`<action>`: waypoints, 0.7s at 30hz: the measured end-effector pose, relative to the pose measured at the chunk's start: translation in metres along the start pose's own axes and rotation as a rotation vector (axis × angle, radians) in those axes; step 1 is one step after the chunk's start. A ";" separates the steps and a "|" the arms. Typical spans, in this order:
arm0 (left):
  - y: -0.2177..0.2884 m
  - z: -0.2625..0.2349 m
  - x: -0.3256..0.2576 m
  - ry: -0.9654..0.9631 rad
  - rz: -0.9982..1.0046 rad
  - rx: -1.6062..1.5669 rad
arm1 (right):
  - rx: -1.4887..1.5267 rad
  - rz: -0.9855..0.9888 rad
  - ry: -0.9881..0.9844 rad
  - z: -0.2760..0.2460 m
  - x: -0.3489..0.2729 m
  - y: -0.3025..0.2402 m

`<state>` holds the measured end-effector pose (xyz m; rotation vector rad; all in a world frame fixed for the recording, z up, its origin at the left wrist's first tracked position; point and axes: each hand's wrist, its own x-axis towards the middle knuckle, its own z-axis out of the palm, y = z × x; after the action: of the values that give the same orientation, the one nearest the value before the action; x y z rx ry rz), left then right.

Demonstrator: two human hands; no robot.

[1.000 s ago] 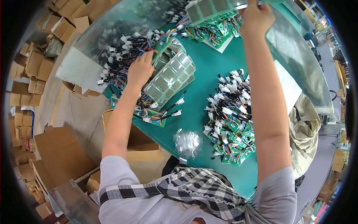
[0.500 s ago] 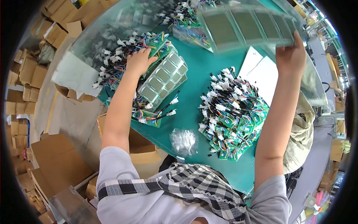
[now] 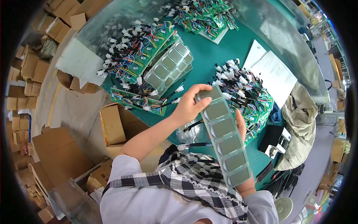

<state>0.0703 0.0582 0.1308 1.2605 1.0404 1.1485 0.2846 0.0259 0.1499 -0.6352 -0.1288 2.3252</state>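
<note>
I hold a long green panel strip (image 3: 225, 136) of several square grey display cells close to my chest, running from upper left to lower right. My left hand (image 3: 190, 106) grips its upper end with fingers curled over the top cell. My right hand (image 3: 241, 126) is behind the strip on its right side, mostly hidden, only fingers showing. On the teal table (image 3: 212, 56) lies a stack of similar panel strips (image 3: 167, 67), beside heaps of green circuit boards with coloured wires and white plugs (image 3: 134, 56).
A second heap of wired boards (image 3: 248, 95) lies right of the strip, a third heap (image 3: 203, 16) at the far edge. White paper sheets (image 3: 274, 72) rest at right. Cardboard boxes (image 3: 112, 125) stand left on the floor. A cloth bag (image 3: 298, 119) and black devices (image 3: 274, 140) sit right.
The strip came down from high over the table's far right to just before my chest. My left hand left the panel stack and took the strip's upper end.
</note>
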 end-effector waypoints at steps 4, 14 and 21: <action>-0.009 -0.005 -0.013 0.018 0.088 0.110 | 0.060 -0.038 -0.001 0.027 -0.007 0.031; 0.026 -0.039 0.027 -0.666 0.422 0.891 | -0.118 0.127 -0.080 -0.006 -0.019 0.015; 0.005 -0.025 0.024 -0.811 0.400 0.878 | -0.083 0.161 -0.081 -0.034 -0.034 0.021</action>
<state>0.0490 0.0851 0.1356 2.4378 0.6593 0.2946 0.3092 -0.0147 0.1288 -0.6123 -0.2193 2.5126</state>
